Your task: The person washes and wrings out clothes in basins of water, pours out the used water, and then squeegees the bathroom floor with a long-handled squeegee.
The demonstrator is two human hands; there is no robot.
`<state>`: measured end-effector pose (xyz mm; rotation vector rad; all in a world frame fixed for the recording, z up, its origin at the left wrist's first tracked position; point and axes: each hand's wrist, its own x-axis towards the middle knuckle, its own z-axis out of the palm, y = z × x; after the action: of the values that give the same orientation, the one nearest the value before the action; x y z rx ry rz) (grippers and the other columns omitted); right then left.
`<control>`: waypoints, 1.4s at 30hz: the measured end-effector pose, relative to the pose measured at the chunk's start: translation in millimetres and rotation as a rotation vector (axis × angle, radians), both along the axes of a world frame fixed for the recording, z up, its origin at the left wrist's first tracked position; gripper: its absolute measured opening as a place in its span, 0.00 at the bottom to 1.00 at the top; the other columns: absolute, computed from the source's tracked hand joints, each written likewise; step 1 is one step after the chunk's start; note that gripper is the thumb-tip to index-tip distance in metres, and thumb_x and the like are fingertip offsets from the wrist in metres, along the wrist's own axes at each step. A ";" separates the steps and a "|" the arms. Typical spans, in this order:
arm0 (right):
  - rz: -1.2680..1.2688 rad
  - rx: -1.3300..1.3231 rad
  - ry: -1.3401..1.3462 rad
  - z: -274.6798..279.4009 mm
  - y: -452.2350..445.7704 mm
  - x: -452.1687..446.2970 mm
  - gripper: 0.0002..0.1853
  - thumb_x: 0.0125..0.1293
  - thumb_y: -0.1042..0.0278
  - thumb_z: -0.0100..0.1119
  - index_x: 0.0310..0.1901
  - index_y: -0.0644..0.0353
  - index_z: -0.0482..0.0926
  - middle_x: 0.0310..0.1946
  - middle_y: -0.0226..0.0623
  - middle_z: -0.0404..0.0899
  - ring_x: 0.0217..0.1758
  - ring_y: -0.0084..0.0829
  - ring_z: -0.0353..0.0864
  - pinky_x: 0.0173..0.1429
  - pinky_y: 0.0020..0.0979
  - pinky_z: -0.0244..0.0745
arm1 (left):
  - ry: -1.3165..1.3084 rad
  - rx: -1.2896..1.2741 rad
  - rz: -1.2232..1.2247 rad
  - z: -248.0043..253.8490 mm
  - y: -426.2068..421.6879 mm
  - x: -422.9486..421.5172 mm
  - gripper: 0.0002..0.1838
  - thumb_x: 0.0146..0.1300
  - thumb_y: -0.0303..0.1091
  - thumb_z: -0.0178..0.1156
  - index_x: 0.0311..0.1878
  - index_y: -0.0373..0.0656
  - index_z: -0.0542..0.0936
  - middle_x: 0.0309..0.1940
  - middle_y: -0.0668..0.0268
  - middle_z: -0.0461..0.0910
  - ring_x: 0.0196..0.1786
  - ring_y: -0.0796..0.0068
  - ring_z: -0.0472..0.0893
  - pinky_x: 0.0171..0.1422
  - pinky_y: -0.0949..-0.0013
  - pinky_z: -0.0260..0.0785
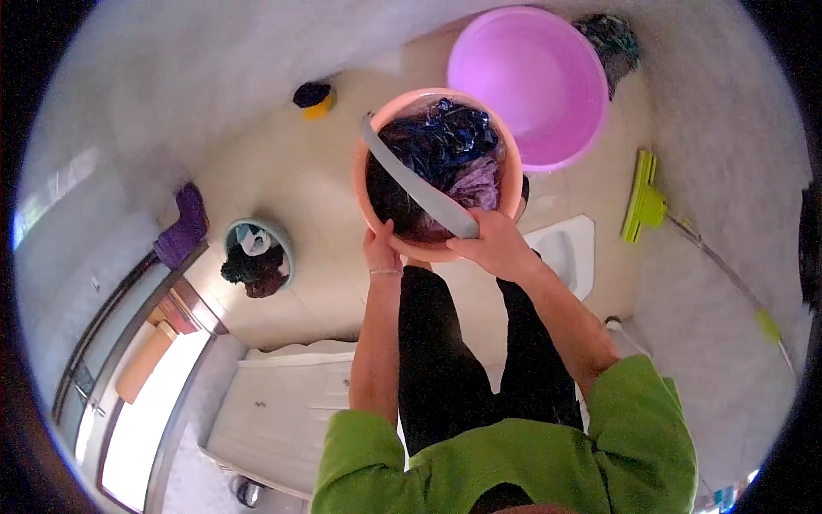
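Note:
A peach-coloured bucket (520, 167) is held in front of my legs, tilted so that its inside faces me. Dark wet clothes (445, 141) and a purple cloth (476, 184) lie in it. Across its mouth runs a wide grey handle (411, 182). My left hand (383, 251) grips the near rim, thumb over the edge, fingers hidden beneath. Closed on the same rim farther right is my right hand (497, 246), at the handle's lower end. Just beyond the bucket, a large pink-purple basin (535, 86) stands on the floor, partly covered by it.
A squat toilet (572, 253) is set in the floor at right, near a green squeegee mop (646, 199) against the wall. A small tub of clothes (287, 248) stands left. A yellow container (318, 106) and dark cloth bundle (612, 43) sit farther back. A white cabinet (287, 385) is lower left.

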<state>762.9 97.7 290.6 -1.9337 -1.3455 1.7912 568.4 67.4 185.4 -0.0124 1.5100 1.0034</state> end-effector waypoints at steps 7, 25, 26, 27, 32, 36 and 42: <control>-0.035 0.062 0.029 20.0 -9.2 49.8 0.25 0.47 0.51 0.57 0.34 0.69 0.72 0.27 0.52 0.74 0.34 0.45 0.75 0.38 0.36 0.67 | -0.015 -0.117 -0.080 36.0 1.7 45.4 0.12 0.57 0.36 0.51 0.41 0.39 0.70 0.29 0.70 0.71 0.30 0.78 0.72 0.32 0.75 0.66; -0.193 -0.041 -0.336 -140.2 -72.3 114.5 0.46 0.43 0.51 0.62 0.63 0.46 0.46 0.59 0.51 0.48 0.62 0.49 0.49 0.63 0.42 0.45 | 0.063 -0.024 -0.135 52.8 37.3 120.7 0.30 0.57 0.59 0.41 0.55 0.46 0.64 0.49 0.62 0.68 0.51 0.62 0.68 0.56 0.60 0.60; -0.123 0.009 -0.297 -141.1 -66.9 113.2 0.50 0.40 0.50 0.65 0.63 0.39 0.43 0.61 0.51 0.43 0.64 0.49 0.45 0.64 0.44 0.43 | -0.015 -0.069 -0.154 71.8 43.2 133.9 0.32 0.55 0.62 0.42 0.54 0.46 0.64 0.48 0.62 0.68 0.51 0.62 0.68 0.54 0.59 0.61; -0.128 0.003 -0.286 -137.8 -58.7 114.1 0.50 0.40 0.50 0.65 0.63 0.39 0.43 0.61 0.51 0.43 0.64 0.49 0.45 0.64 0.44 0.43 | -0.089 -0.118 -0.171 81.6 45.6 140.2 0.35 0.52 0.64 0.42 0.54 0.46 0.64 0.48 0.62 0.69 0.50 0.63 0.69 0.53 0.59 0.63; 0.178 -0.118 -0.319 -148.9 -33.3 130.0 0.53 0.36 0.47 0.66 0.63 0.34 0.41 0.63 0.48 0.38 0.65 0.50 0.42 0.62 0.53 0.42 | 0.025 -0.135 -0.336 73.3 48.3 153.2 0.31 0.50 0.64 0.46 0.46 0.46 0.67 0.41 0.63 0.71 0.41 0.67 0.73 0.41 0.63 0.68; -0.063 -0.176 -0.240 -178.0 -54.1 162.2 0.54 0.35 0.49 0.67 0.63 0.46 0.42 0.60 0.49 0.49 0.61 0.52 0.51 0.61 0.50 0.48 | 0.043 -0.065 -0.451 71.8 58.9 180.2 0.24 0.52 0.58 0.50 0.39 0.46 0.69 0.33 0.65 0.73 0.35 0.71 0.74 0.35 0.66 0.70; -0.381 -0.355 0.285 -139.1 -52.9 198.2 0.36 0.45 0.60 0.60 0.57 0.60 0.58 0.47 0.44 0.69 0.45 0.37 0.72 0.47 0.33 0.69 | 0.057 -0.034 -0.520 73.0 70.1 201.2 0.25 0.51 0.58 0.50 0.41 0.45 0.69 0.33 0.65 0.72 0.36 0.71 0.74 0.36 0.66 0.70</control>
<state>961.1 44.7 151.5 -1.8347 -0.5529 2.0969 769.6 137.5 258.4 0.3694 1.4752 0.5629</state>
